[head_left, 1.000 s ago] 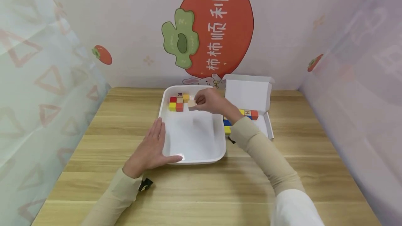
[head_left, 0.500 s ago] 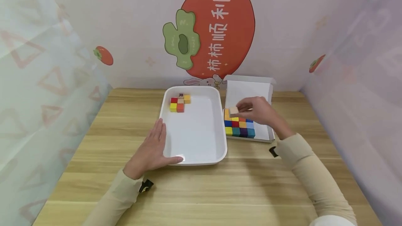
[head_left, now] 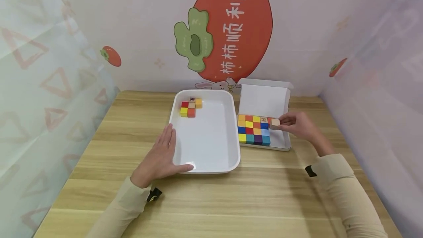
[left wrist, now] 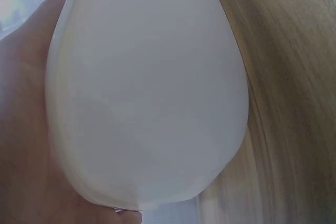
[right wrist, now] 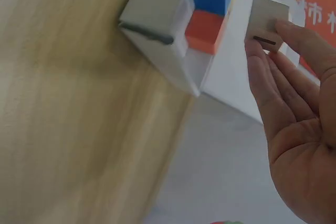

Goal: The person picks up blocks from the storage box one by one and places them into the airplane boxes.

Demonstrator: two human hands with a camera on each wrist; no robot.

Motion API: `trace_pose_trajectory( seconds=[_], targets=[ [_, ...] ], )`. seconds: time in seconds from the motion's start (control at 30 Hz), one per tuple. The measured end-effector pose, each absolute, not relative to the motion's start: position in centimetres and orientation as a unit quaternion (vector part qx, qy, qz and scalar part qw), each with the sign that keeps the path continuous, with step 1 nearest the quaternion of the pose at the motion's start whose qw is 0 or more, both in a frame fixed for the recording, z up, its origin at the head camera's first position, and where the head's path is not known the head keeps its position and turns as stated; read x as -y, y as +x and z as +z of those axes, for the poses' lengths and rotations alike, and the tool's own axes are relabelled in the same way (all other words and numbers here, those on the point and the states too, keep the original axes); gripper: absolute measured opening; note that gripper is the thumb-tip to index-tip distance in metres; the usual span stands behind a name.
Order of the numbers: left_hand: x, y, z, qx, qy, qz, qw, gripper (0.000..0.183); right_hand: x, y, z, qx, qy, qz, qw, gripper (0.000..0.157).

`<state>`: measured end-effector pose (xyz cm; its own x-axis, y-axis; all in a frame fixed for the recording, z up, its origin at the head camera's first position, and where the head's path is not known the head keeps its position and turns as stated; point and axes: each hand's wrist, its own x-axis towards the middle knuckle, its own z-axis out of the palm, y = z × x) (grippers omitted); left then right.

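My right hand pinches a plain wooden cube block between thumb and fingers, over the right part of a white cardboard box. In the right wrist view this block shows a dark line mark on one face. Rows of coloured cube blocks fill the left part of the box, one lettered H. My left hand rests with straight fingers along the left rim and thumb at the front rim of a white tray. Several blocks, one lettered R, sit at the tray's back left.
The box lid stands raised behind the box, near the patterned back wall. Tray and box stand side by side on a wooden table. Cloth-like walls close in the left and right sides.
My right hand has carried the wooden block from above the tray rightward, over the rows of blocks, to the box's right part. My left hand stays on the tray rim.
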<state>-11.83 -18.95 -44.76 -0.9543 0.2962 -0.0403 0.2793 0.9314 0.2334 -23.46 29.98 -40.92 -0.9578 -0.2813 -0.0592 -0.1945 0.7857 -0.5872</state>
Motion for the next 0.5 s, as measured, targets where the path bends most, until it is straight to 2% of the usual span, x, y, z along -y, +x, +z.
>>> trace_pose_trajectory(
  seconds=[0.27, 0.5],
  targets=[
    [19.0, -11.8, -44.6, -0.982, 0.148, 0.116, 0.034, 0.139, -30.4, -23.5, -43.1, -0.932, -0.116, -0.328, 0.097, 0.034],
    [18.9, -11.7, -44.6, -0.981, 0.15, 0.118, 0.031, 0.139, -30.1, -23.8, -44.8, -0.933, -0.085, -0.337, 0.092, 0.032]
  ],
)
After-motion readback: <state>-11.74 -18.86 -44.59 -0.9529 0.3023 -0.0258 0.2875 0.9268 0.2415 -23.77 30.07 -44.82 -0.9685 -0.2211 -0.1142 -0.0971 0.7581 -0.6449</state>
